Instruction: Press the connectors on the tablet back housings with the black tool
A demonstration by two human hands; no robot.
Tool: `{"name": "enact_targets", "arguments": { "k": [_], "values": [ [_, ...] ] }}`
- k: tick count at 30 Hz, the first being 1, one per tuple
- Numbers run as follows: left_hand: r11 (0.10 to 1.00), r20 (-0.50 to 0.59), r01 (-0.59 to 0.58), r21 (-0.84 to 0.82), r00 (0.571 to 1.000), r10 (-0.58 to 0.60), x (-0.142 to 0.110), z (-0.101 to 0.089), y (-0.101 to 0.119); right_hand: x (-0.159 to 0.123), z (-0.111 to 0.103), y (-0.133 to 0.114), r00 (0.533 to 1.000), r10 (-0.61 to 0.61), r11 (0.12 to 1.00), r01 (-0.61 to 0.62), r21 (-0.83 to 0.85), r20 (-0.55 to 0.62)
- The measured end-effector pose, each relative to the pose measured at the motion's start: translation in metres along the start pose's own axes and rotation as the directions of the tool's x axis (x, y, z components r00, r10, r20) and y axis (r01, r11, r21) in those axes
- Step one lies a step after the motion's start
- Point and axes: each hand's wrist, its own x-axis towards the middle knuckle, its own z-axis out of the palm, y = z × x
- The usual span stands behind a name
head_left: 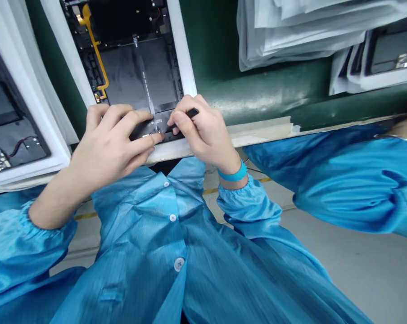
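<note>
Tool (pixel 192 113), black, pinched in right hand (pixel 206 131)! Left hand (pixel 109 134), fingers spread, touches the open device (pixel 122 67) beneath both; cable (pixel 144 81) beyond its fingertips carries print too small to read.

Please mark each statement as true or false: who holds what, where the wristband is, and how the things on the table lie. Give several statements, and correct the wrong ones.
1. The right hand holds a small black tool. True.
2. The left hand is lifted clear of the middle open device. False: its fingertips touch the near end.
3. The blue wristband is on the left wrist. False: it is on the right wrist.
4. A yellow strip runs along the left part of that device. True.
5. The white sheets lie to the left of both hands. False: they lie to the right, on the green surface.
</note>
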Motion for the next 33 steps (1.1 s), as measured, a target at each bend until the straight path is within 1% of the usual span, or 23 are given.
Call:
{"name": "enact_targets", "arguments": {
  "k": [4, 10, 15, 21, 24, 27, 29, 31, 33],
  "values": [
    [1.000, -0.006, 0.002, -0.001, 1.000, -0.002, 0.000, 0.000, 0.000, 0.000, 0.000, -0.001, 1.000, 0.001, 1.000, -0.001, -0.003, -0.007],
    [0.994, 0.015, 0.054, -0.091, 0.999, -0.052, 0.000, 0.000, 0.003, 0.000, -0.002, 0.000, 1.000, 0.012, 1.000, -0.012, -0.005, 0.015],
    [0.993, 0.097, 0.097, -0.072, 0.991, -0.090, 0.001, -0.003, 0.005, 0.000, -0.001, 0.000, 1.000, 0.010, 1.000, -0.010, 0.003, 0.012],
    [0.998, 0.046, 0.051, -0.048, 0.998, -0.049, 0.002, -0.001, 0.005, -0.001, -0.001, -0.001, 1.000, 0.015, 1.000, -0.015, 0.000, 0.000],
    [0.993, 0.014, 0.053, -0.107, 0.999, -0.052, 0.001, 0.005, 0.003, -0.001, -0.001, -0.001, 1.000, 0.007, 1.000, -0.007, -0.008, 0.007],
    [0.988, 0.016, 0.069, -0.141, 0.998, -0.067, 0.000, 0.009, 0.001, -0.001, -0.001, 0.002, 1.000, -0.005, 1.000, 0.005, -0.008, 0.020],
    [0.994, 0.011, 0.053, -0.092, 0.999, -0.052, 0.000, 0.010, 0.001, 0.000, 0.001, 0.004, 0.999, -0.012, 1.000, 0.013, -0.010, 0.030],
    [1.000, -0.025, 0.018, -0.017, 1.000, -0.019, 0.000, 0.008, 0.002, 0.001, 0.003, 0.005, 0.999, -0.026, 0.999, 0.026, -0.023, 0.035],
    [0.999, -0.038, -0.016, 0.037, 0.999, 0.017, -0.001, 0.005, 0.003, 0.002, 0.004, 0.006, 0.999, -0.032, 0.998, 0.034, -0.047, 0.039]
  ]
}}
